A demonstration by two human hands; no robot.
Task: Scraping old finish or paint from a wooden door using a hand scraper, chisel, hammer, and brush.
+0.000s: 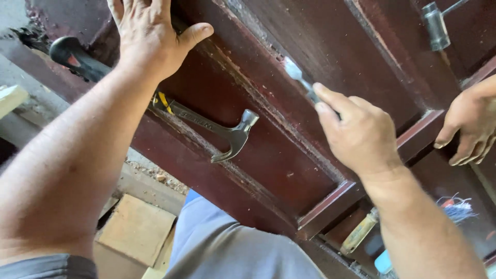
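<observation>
The person is working on a dark red door point(289, 150) lying flat across the view, scraping or prying along a panel groove. The right hand point(359, 135) is clenching the handle of a chisel point(298, 77); only the pale metal blade and a bit of dark shank are showing past the fingers. The blade tip is sitting in the groove beside the raised moulding, at about 12 o'clock in the frame. The chisel's long axis is running from 4 o'clock, where the hand is gripping, toward 10 o'clock, where the tip is pointing, and it is lying at a low angle to the wood.

The left hand point(150, 36) is lying flat and empty at 11 o'clock, palm down and thumb spread, pressing on the door as if bracing it. A hammer point(206, 126) is resting on the panel between the two hands, head toward 4 o'clock, handle running up to 10 o'clock under the left wrist; nobody is gripping it.

Another person's hand point(470, 129) is curling over the door edge at 3 o'clock.

In my judgement the next move is calling for a steady push along the groove, blade kept low, the left hand holding the door down.
</observation>
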